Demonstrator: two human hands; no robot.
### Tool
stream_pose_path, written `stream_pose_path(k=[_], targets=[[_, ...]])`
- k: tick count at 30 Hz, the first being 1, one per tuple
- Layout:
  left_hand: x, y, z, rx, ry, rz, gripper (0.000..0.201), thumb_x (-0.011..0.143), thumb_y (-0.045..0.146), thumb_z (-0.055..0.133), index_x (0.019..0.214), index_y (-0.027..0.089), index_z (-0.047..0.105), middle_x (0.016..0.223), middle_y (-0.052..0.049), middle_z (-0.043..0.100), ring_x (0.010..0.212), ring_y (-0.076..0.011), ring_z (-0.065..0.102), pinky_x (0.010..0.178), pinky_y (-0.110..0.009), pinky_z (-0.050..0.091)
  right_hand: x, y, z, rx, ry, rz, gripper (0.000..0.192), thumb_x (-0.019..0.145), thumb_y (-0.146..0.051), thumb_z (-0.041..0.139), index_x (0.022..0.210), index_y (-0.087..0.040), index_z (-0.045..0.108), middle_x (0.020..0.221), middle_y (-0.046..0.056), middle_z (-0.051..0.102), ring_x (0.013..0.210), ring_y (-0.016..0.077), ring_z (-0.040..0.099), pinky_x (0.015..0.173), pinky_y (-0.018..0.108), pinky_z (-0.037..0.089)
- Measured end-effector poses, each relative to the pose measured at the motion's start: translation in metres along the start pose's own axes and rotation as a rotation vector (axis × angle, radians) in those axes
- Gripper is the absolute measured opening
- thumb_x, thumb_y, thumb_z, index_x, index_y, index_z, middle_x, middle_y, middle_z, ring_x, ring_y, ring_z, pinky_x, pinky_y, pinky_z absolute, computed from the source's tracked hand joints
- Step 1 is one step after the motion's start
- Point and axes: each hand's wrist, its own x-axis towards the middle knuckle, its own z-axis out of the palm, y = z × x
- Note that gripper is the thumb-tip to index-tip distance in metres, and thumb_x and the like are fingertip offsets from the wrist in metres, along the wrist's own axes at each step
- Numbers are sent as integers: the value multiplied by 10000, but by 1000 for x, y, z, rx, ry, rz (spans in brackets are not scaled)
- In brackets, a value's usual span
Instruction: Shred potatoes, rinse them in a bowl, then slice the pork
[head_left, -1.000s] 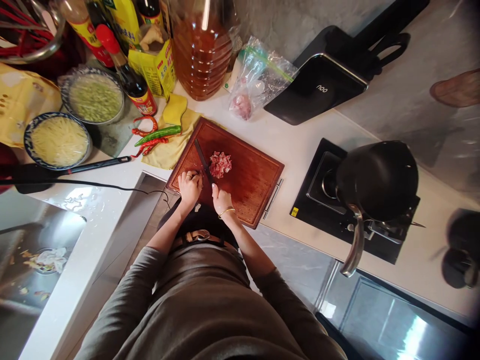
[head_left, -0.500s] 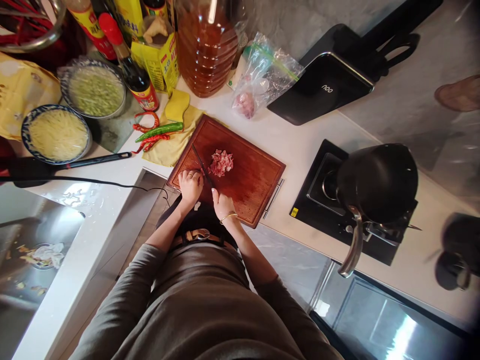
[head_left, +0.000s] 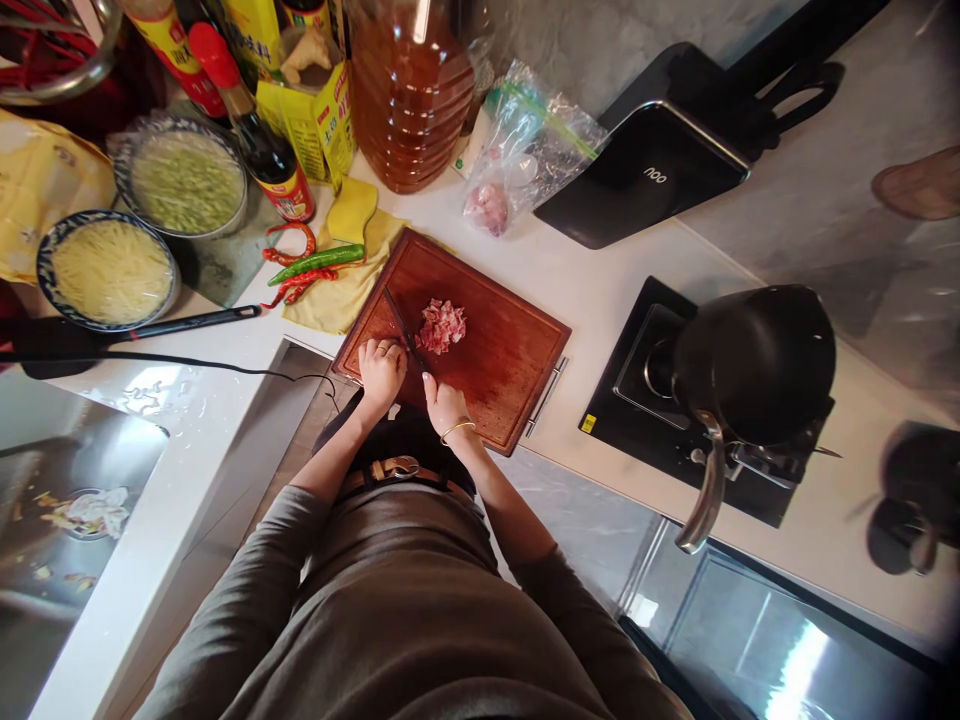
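My right hand (head_left: 447, 408), a gold bangle at its wrist, is closed round the handle of a kitchen knife (head_left: 398, 316). The dark blade slants up and left across a reddish-brown wooden cutting board (head_left: 517, 345). Just left of the blade, my left hand (head_left: 383, 370) rests at the board's near edge with its fingers curled down; what lies under the fingertips is hidden. A small heap of chopped pink meat (head_left: 442, 326) sits right of the blade, apart from both hands.
Green and red chillies (head_left: 316, 264) lie on a yellow cloth (head_left: 319, 310) beyond the board's left. Covered bowls of shredded food (head_left: 112, 270), bottles and a sink (head_left: 90, 440) are farther left. A knife block (head_left: 645, 180) and a black pot (head_left: 754, 365) on a hob (head_left: 637, 380) stand right.
Both hands, the knife and the chopped meat stay almost in place. The view has shifted very slightly; no grip has changed.
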Motion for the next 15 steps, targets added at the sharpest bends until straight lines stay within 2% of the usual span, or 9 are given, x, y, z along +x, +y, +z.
stream_pose_path(k=[10,15], targets=[[3,1,-4,14,-35,18,244,887,247,403,815,204,631,999,-77,659,936,-265,507,822,-427,343,18,2,6,45,-14,-22,639,954,-480,182,883,-123,708,889,168,709,859,231,669,703,257,452],[2,-1,-2,30,-25,38,257,893,263,402,804,205,636,975,-70,667,918,-261,507,825,-420,347,35,-6,7,73,41,-33,607,964,-444,186,898,-128,699,885,147,712,843,212,669,709,245,448]])
